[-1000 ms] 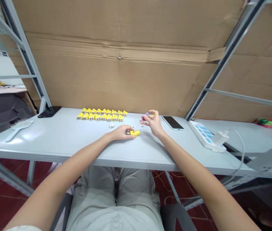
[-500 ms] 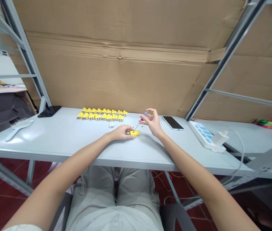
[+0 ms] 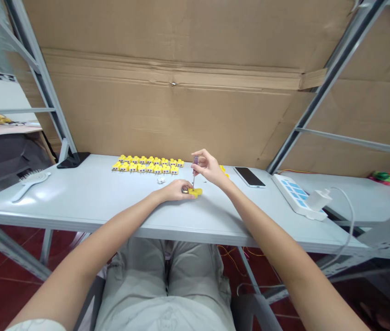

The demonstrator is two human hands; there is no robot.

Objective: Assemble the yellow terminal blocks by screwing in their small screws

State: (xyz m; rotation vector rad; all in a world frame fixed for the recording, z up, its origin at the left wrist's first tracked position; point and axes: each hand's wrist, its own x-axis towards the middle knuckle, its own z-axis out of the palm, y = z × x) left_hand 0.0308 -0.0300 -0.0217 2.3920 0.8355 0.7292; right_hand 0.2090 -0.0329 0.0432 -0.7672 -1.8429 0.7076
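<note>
Clamping the yellow part (image 3: pixel 195 192) with the left hand (image 3: pixel 174 190), hold the screwdriver (image 3: pixel 195 171) upright in the right hand (image 3: pixel 209 168). Keep the hands just apart.

Yellow part (image 3: pixel 196 192) partly under left hand (image 3: pixel 174 190)

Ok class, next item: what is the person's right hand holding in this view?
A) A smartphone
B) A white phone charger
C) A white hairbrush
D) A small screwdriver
D. The right hand pinches the small screwdriver upright, its tip pointing down at the yellow plastic part under the left hand.
</note>
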